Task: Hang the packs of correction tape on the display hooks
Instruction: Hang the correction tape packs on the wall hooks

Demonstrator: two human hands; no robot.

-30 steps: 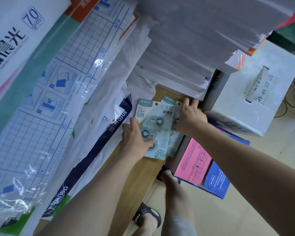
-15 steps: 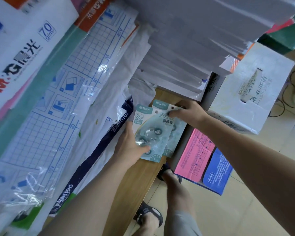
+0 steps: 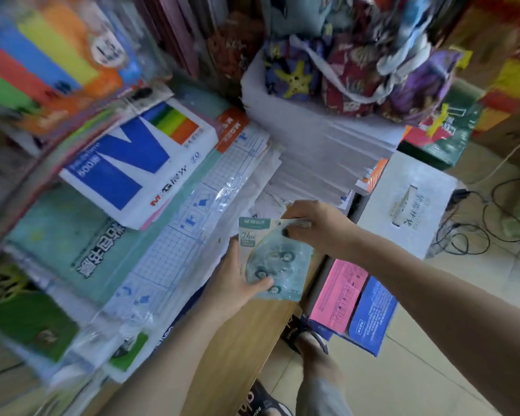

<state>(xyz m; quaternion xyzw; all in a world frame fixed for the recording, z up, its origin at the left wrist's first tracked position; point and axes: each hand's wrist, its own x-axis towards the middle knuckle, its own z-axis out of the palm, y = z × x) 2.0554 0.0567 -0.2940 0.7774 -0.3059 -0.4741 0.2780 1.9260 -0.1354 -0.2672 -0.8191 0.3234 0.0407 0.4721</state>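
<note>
The pale teal card-backed packs of correction tape (image 3: 272,259) stand above the wooden counter (image 3: 240,340), long axis running near to far. The left hand (image 3: 237,283) grips their near left corner, thumb across the blister; the right hand (image 3: 315,226) pinches the far top edge, nearest the hang hole. No display hook is in view, so the packs must travel elsewhere first.

surface: wooden table (image 3: 237,340) | on it: wrapped paper reams (image 3: 168,265), white sheet stack (image 3: 321,151)
</note>
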